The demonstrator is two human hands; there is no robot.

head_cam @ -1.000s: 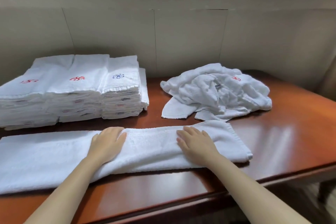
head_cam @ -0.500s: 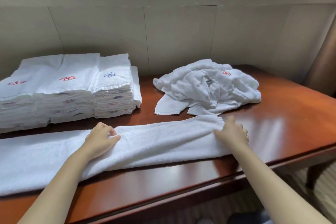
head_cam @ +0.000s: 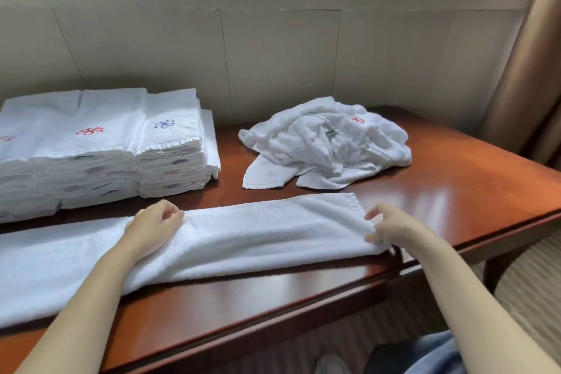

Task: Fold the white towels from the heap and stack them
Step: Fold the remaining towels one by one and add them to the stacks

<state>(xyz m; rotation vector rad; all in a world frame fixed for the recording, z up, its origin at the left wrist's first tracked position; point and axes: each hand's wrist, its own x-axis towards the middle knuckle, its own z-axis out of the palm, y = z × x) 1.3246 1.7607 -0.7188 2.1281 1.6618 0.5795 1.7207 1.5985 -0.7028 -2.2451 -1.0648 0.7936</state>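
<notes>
**Figure.** We see the long white terry towel [head_cam: 243,237], doubled lengthwise into a narrow strip. It lies across the lower centre of the frame, along the near edge of the polished reddish-brown wooden bench [head_cam: 455,185].

The left hand [head_cam: 151,225] sits near the middle of the strip, its fingers curled over the far long edge and grasping the cloth. We judge that it anchors the line about which the next crosswise fold will turn.

The right hand [head_cam: 391,228], at centre right, pinches the short right end of the same towel between thumb and fingers. That end appears slightly lifted off the wood, so it is placed to travel leftward over the anchored half.

The heap of crumpled white towels [head_cam: 328,143] rests at upper centre right, near the right hand for the next pick. It lies apart from the stacks of folded white towels [head_cam: 100,146] at centre left, which keeps finished work separate. The stacks carry red and blue embroidered marks on top, with edges aligned. Since the stacks are tall and the heap small, we judge the task well advanced.
</notes>
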